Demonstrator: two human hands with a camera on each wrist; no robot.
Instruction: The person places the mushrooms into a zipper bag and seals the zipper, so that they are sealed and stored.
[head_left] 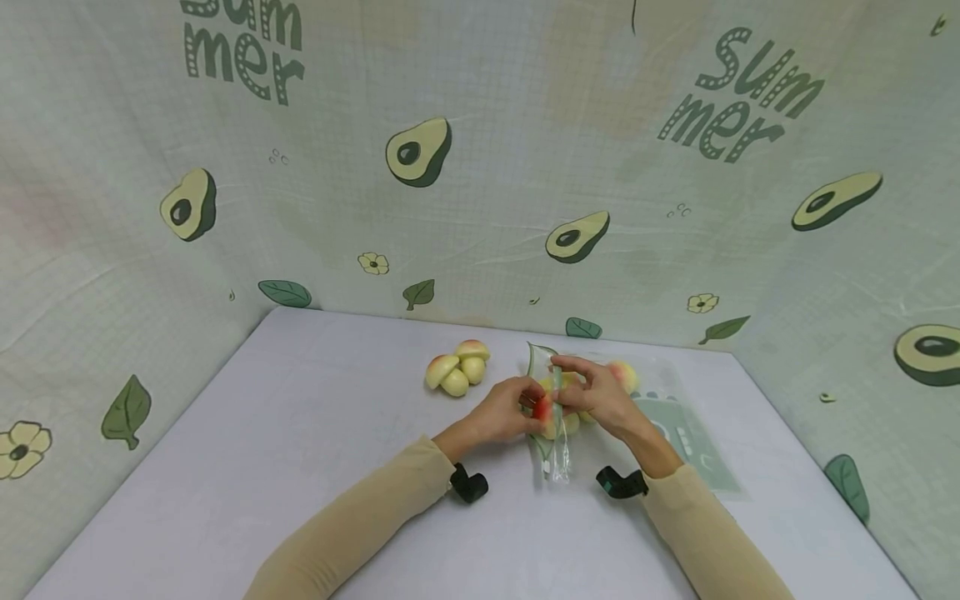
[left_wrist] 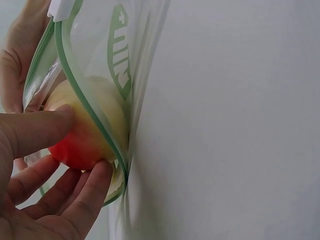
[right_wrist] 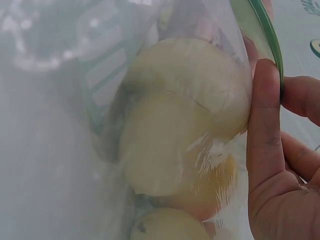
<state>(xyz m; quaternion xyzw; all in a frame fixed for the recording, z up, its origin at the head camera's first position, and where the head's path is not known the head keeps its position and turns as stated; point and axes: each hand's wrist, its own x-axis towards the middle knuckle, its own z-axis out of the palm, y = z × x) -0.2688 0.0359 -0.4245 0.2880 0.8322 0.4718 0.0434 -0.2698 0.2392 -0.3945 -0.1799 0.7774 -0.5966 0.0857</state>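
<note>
In the left wrist view, my left hand (left_wrist: 55, 185) holds a yellow toy mushroom (left_wrist: 82, 150) with a red-tinged cap, thumb on one side and fingers below. That mushroom is partly inside the mouth of a clear zip bag (left_wrist: 125, 107) with green seal strips and a white slider (left_wrist: 61, 9). My right hand (head_left: 598, 398) pinches the bag's rim between thumb and fingers, keeping the mouth apart. Through the plastic in the right wrist view, other pale yellow mushrooms (right_wrist: 160, 145) show. The bag's printed green panel (head_left: 686, 442) stretches rightward on the table.
Two more toy mushrooms (head_left: 454, 383) lie together on the white table (head_left: 337, 417), left of the bag and behind my left hand. A cloth backdrop (head_left: 480, 208) printed with avocados and leaves rises behind the table and at both sides.
</note>
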